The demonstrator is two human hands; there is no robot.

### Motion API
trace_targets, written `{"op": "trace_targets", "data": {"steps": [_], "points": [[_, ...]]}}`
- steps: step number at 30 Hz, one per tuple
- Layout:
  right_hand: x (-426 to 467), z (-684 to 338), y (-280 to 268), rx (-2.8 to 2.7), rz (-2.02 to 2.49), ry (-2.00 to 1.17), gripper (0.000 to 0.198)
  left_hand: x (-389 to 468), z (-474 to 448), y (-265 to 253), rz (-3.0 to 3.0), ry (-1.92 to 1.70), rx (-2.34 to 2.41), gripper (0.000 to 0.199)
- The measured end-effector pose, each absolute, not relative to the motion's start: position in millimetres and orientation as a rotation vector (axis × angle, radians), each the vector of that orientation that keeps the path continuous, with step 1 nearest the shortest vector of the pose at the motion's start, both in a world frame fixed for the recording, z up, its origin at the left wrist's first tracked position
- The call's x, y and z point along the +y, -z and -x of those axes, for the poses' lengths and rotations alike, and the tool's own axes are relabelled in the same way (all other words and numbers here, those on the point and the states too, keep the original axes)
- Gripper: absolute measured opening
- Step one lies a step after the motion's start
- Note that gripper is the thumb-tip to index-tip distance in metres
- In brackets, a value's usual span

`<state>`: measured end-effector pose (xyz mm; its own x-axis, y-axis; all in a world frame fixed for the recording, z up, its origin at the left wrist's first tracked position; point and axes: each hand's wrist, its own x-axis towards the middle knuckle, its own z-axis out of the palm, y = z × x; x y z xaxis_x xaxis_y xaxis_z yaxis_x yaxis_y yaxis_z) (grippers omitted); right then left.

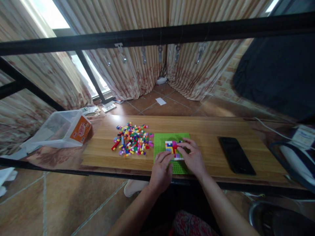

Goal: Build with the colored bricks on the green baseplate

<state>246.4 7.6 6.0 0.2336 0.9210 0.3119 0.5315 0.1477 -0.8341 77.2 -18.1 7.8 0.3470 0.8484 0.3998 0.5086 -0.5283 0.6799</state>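
Note:
A green studded baseplate [159, 139] lies on the wooden board. Small toy bricks in white, blue, yellow, red and pink form a block [169, 144] on its middle. My left hand [161, 172] rests over the plate's near left part, fingers loosely bent, thumb apart, and nothing visible in it. From the right, my right hand [193, 157] reaches over the block with thumb and forefinger bent close together at the red bricks. Whatever lies between those fingertips is too small to make out. Left of the plate spreads a pile of loose coloured bricks [134, 139].
A black phone [236, 155] lies on the right part of the wooden board [206, 127]. At the left stands a clear plastic box [64, 127] with an orange label. A dark metal bar [137, 40] with hooks crosses beyond the board, before striped curtains [137, 72].

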Motion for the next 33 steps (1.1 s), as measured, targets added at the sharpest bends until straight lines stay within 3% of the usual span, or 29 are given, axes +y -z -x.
{"op": "trace_targets", "data": {"steps": [14,27,33], "points": [[-6.7,-248.2,-2.4,-1.388,1.491,-0.425,0.017,-3.9,-90.4,-18.5,-2.211,-0.985,1.399,0.035],[-0.1,-240.7,0.9,-1.304,1.532,-0.468,0.020,18.0,-103.2,-20.6,-2.085,-1.059,1.557,0.005],[-0.9,-241.6,-0.9,-1.293,1.510,-0.486,0.019,16.5,-101.2,-21.0,-2.115,-1.066,1.508,0.003]]}}
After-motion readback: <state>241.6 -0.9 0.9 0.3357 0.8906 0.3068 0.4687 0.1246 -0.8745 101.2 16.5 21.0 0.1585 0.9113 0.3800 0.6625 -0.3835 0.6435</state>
